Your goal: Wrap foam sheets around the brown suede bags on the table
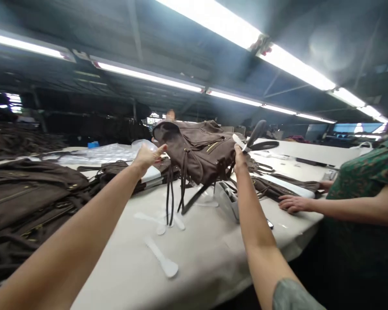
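Note:
A dark brown fabric bag with gold zips and dangling drawstrings is up in the air above the table, tilted, its straps hanging down. My right hand is closed on its right end, and a white strip shows at the fingertips beside a dark looped strap. By the bag's left end is my left hand, with the thumb stretched out towards the fabric; whether it touches is unclear. Beneath the bag, several white paddle-shaped pieces lie on the pale tabletop.
Brown bags are piled at the left. More brown bags with white panels lie to the right, near a co-worker's hand. A grey container stands mid-table. Clear plastic sheets and a blue object are farther back.

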`<state>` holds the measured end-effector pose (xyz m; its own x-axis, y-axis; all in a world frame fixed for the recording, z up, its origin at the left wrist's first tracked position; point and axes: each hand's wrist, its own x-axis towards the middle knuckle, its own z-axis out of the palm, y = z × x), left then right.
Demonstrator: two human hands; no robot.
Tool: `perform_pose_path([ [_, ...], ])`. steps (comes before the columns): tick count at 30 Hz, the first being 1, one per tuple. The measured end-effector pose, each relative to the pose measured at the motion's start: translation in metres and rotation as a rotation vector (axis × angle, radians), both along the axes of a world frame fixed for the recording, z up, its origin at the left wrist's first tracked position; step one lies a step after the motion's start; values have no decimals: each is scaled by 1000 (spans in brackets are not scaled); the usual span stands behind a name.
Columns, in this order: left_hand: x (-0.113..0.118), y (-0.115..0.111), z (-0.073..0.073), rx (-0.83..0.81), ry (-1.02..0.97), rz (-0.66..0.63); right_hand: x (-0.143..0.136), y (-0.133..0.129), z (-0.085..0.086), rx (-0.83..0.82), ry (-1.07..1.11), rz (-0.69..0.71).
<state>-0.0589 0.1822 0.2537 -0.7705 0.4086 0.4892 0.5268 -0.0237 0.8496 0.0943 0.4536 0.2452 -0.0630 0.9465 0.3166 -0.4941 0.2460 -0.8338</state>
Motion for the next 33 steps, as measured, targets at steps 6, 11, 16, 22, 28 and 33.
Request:
perform_pose_path([
  [6,-15,-30,-75,-77,-60,72,-3,24,-20,-28,-2,241],
  [11,-36,-106,-202,-321,-37,313,-1,-33,-74,89,-132,482],
  [16,-40,-149,-247,-259,-149,530,-33,-120,-105,321,-423,898],
  [22,-45,-174,-240,-131,86,844,-103,-238,-167,442,-706,1302],
  [28,-50,-199,-235,43,259,1171,-205,-336,-206,450,-756,1115],
  [33,-55,-207,-234,130,306,1312,-252,-391,-208,628,-897,980],
])
